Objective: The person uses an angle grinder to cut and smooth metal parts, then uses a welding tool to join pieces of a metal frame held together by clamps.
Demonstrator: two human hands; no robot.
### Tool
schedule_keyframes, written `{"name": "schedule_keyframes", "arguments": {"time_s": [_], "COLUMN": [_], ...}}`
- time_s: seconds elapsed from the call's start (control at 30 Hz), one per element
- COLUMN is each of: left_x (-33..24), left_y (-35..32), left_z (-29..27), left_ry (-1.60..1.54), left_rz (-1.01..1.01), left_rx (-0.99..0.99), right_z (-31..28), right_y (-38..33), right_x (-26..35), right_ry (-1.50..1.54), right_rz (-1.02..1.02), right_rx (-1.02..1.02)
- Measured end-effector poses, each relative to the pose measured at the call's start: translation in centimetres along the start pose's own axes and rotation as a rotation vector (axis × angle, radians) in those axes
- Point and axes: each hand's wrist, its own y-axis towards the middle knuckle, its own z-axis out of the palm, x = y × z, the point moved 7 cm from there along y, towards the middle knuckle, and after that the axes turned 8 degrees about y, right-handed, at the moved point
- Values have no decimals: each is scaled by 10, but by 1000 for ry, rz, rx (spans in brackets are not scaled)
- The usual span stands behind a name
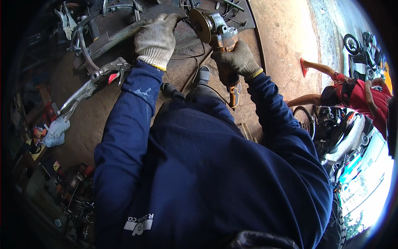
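My left hand (pixel 156 38), in a grey knit glove, presses down on a long metal bar (pixel 108 39) lying on a dark steel worktable (pixel 248 20). My right hand (pixel 237 58), also gloved, grips the body of an angle grinder (pixel 217 33) whose disc (pixel 200 25) sits just right of my left hand, near the bar's end. The grinder's orange-ended handle (pixel 234 97) points back toward me. Both blue sleeves fill the lower view.
Locking pliers (pixel 93 85) with a red lever clamp the bar at the table's left edge. Curved metal rods lie at the top left. A white rag (pixel 54 133) and cluttered tools sit at the left. A person in red (pixel 352 93) crouches by motorcycles at the right.
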Motion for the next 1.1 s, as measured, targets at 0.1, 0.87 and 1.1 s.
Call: {"name": "schedule_keyframes", "arguments": {"time_s": [0.1, 0.87, 1.1], "left_x": [0, -3, -2], "left_y": [-1, 1, 0], "left_z": [-2, -3, -2], "left_ry": [-9, -10, -14], "left_rz": [-1, -4, -5], "left_rx": [-9, -16, -25], "right_z": [1, 0, -1], "right_y": [-1, 3, 4], "right_x": [2, -9, -11], "right_ry": [17, 18, 34], "right_rz": [5, 8, -4], "right_rx": [6, 21, -2]}}
